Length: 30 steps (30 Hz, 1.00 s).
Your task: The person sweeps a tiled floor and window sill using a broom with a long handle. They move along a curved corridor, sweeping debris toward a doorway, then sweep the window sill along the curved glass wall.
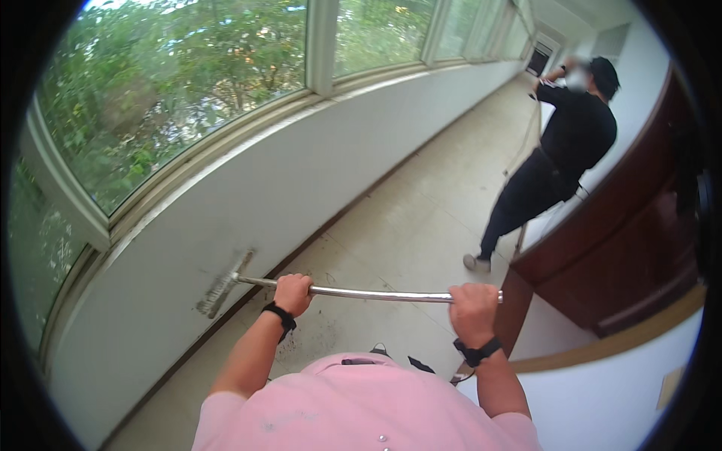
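Both hands grip the metal pole [383,294] of a long-handled mop or brush. My left hand [293,294] is closed around the pole nearer its head, and my right hand [475,313] holds it close to the far end. The wide, dirty, whitish head [224,286] is at the lower part of the white wall [225,197], just above the dark skirting. From this view I cannot tell whether the head touches the wall. A black band is on each wrist.
A person in black [569,135] stands in the corridor ahead on the right. Windows [186,84] run above the left wall. A dark red wooden door [626,248] is at the right. Dark specks lie on the pale floor [321,332].
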{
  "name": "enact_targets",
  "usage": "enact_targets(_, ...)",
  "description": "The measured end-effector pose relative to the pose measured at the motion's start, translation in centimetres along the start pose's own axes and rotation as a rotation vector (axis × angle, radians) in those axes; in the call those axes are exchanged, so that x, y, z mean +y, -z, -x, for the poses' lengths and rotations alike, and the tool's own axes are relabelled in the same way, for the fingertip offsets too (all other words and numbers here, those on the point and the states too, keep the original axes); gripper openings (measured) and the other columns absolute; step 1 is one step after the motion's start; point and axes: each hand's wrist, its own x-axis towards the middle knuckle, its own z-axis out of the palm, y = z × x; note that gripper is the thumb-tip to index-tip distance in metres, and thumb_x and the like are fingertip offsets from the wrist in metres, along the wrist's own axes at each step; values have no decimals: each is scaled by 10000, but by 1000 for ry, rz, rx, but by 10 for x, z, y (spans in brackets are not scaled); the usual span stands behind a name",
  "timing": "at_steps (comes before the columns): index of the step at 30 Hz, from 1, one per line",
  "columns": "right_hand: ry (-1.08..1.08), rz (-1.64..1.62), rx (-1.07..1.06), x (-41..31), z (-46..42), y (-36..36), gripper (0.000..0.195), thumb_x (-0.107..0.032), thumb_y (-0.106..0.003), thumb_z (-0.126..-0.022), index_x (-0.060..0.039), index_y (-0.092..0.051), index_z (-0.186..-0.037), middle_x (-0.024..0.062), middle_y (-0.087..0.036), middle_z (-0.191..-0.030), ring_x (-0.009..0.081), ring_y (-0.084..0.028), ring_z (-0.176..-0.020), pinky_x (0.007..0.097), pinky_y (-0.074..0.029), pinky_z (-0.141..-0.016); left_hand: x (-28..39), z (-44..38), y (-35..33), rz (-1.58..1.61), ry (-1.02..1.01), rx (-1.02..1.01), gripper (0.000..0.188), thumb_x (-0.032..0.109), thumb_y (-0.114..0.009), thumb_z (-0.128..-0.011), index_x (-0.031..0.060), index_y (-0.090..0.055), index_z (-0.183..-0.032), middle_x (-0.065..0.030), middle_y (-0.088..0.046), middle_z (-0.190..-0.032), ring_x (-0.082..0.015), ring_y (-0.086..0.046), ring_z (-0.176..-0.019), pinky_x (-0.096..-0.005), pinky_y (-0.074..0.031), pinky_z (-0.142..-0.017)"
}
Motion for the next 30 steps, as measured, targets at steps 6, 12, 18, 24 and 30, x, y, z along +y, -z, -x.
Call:
enact_targets(6,-167,120,79,-19,24,32,156,-13,-578,-652,-127,-568,-758,-1,-446,-663,173,-467,-659,332,-313,-700,17,-26,-17,110,-98,114,206,66,-640,-652,106,-577,-844,-85,-539,-783,-302,-514,-814,-478,-374,-842)
enact_targets(12,-251,211,-43,-25,42,44,159,-14,-579,-644,-117,-572,-765,3,-461,-675,176,-473,-675,347,-321,-711,62,-35,-16,52,-130,222,348,70,-621,-674,84,-562,-1018,-74,-549,-864,-277,-514,-897,-489,-338,-919)
enact_targets(18,-205,165,-4,-17,33,55,161,-10,-582,-626,-88,-577,-766,7,-503,-706,190,-497,-697,355,-329,-700,78,-41,-36,243,-267,86,269,53,-603,-647,88,-581,-912,-82,-537,-782,-281,-505,-797,-416,-371,-720)
enact_targets(24,-214,163,183,-8,11,74,274,-53,-637,-639,-17,-614,-910,134,-551,-1030,251,-519,-980,415,-346,-894,86,-32,11,228,-279,430,133,36,-593,-586,106,-504,-656,-63,-448,-628,-260,-457,-624,-393,-334,-605)
enact_targets(30,-656,164,1027,33,3,45,534,-189,-637,-821,16,-407,-1258,197,-504,-1190,309,-488,-1124,395,-403,-958,109,-23,31,205,-247,582,222,108,-668,-547,121,-460,-623,-50,-428,-616,-243,-446,-592,-372,-328,-569)
